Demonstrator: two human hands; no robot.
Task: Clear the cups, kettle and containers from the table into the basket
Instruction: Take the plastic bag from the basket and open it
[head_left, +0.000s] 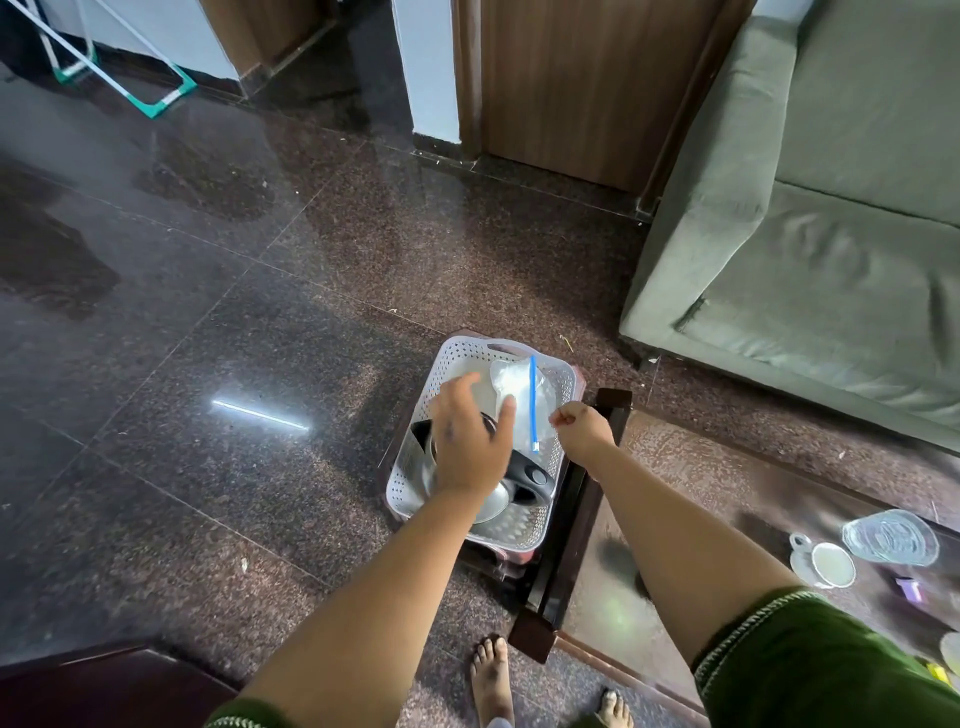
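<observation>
Reaching over the white basket (563, 382) on the floor, both my hands work at one spot beside the dark-framed worktop (675, 467). My left hand (470, 441) hangs spread and relaxed above the steel kettle (493, 499), fingertips touching the clear zip bag (519, 395) that lies across the basket's far half; it grips nothing that I can see. My right hand (579, 423) is curled at the bag's near-right edge, just beside its blue seal; whether it pinches the plastic or is merely closed I cannot tell.

The kettle already lies on its side in the basket's near half, black handle (535, 475) toward the worktop. The bag's long axis, marked by the seal, runs away from me along the basket's length.

What is left sits behind my right arm: a white cup (831, 564) on its saucer and a clear container (891, 535) just beyond it, both on the worktop at the lower right, well apart from the basket. A small purple item (909, 590) lies near them. I judge the right hand the nearer by far for the next pick; it must swing back and to the right, while the left stays better placed to settle things inside the basket. The task looks roughly half done.
</observation>
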